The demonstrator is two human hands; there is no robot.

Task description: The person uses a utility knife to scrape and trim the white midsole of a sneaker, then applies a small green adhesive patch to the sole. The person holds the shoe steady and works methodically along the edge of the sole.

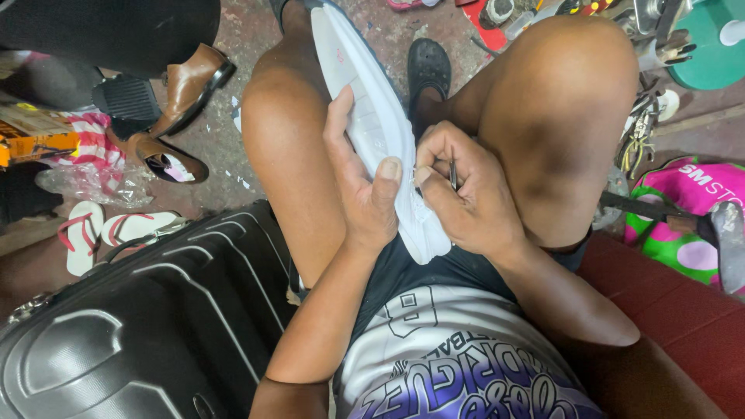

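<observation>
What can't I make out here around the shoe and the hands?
- Head view: tip of the thin tool, hidden by the right hand.
- White shoe: upper faces away; toe cut off by the top edge.
- Shoe's near end, covered by the left hand.

The white shoe sole [372, 116] looks like smooth, matt rubber with faint moulded lines. At eight o'clock, the dark suitcase [155, 326] is ribbed hard plastic with a dull sheen. At ten o'clock, brown leather shoes [186, 89] shine glossy on rough, stained concrete floor [213, 147].
</observation>
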